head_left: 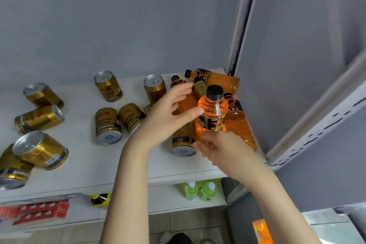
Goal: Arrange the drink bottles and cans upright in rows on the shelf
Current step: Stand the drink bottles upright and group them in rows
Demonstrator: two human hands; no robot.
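An orange bottle (213, 113), long axis upright, is gripped low by the right hand (219, 149) at the shelf's (89, 164) right end; the left hand (166, 117) is spread open, empty, beside its shoulder.

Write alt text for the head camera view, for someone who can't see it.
A right hand grips an upright orange drink bottle at the right end of a white shelf, with the open left hand beside it. Gold cans are scattered across the shelf; other orange bottles lie behind.
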